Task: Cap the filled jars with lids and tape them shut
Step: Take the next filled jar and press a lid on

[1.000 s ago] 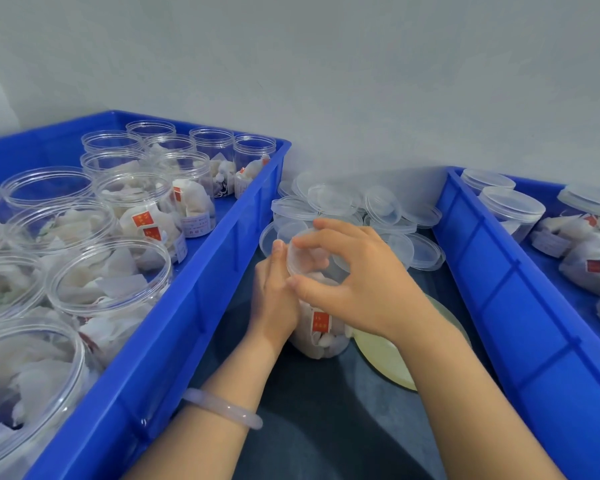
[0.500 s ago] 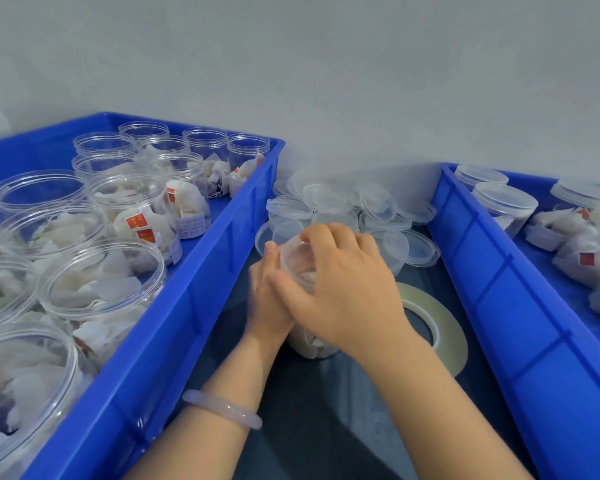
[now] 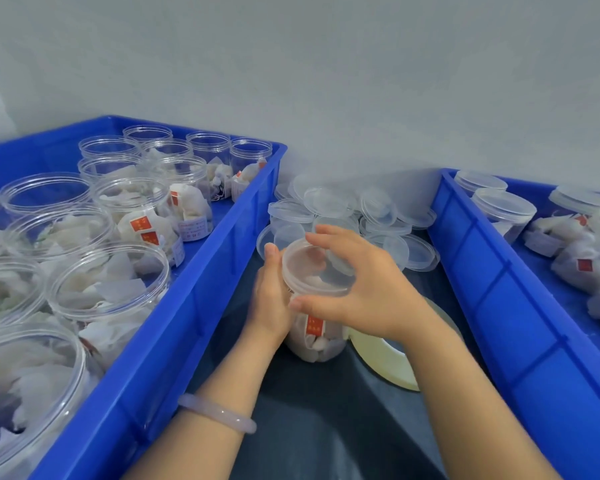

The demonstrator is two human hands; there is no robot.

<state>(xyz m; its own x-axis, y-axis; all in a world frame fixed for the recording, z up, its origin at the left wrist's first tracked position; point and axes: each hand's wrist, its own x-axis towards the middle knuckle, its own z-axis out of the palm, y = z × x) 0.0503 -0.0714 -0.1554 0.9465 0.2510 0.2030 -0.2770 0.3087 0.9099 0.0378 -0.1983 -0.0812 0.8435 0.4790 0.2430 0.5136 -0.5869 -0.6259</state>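
While the left hand [image 3: 272, 296] wraps the left side of the jar [image 3: 314, 336], thumb pointing up beside its neck, the right hand [image 3: 364, 289] grasps the lid [image 3: 312, 268] from above, with its thumb on the near rim and its fingers curled over the far rim. The lid sits on the jar's mouth, tilted slightly; whether it is fully seated cannot be told. The jar stands upright on the dark table [image 3: 326, 427], in the narrow lane between the left crate [image 3: 201, 282] and the right crate [image 3: 499, 289]. The back of the left hand is near the left crate's wall but apart from it. A tape roll [image 3: 388, 358] lies flat just right of the jar, partly under the right wrist. Loose lids [image 3: 343, 209] crowd the lane's far end, just beyond the fingers; the near end widens into bare table. Open jars [image 3: 108, 282] fill the left crate and capped jars [image 3: 503, 209] stand in the right. A bracelet [image 3: 219, 412] circles the left wrist.
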